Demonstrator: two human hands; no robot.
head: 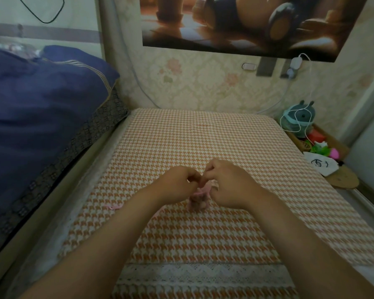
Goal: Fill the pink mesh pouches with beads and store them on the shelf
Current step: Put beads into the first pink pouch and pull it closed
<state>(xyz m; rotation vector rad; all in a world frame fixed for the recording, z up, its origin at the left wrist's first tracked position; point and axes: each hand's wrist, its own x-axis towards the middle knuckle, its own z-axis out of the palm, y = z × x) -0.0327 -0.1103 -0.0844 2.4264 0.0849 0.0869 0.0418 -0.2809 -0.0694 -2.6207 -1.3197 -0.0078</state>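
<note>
Pink mesh shows just below the curled fingers (211, 172) of both hands. The left hand (178, 183) and right hand (230, 184) meet fingertip to fingertip and pinch the gathered top of the pink mesh pouch (198, 200), which hangs between the two wrists with its lumpy bottom down at the bench (203, 137). A loose pink string (113, 207) lies on the bench just left of the left forearm, and blue bedding (41, 104) is heaped beyond the bench's left edge.
</note>
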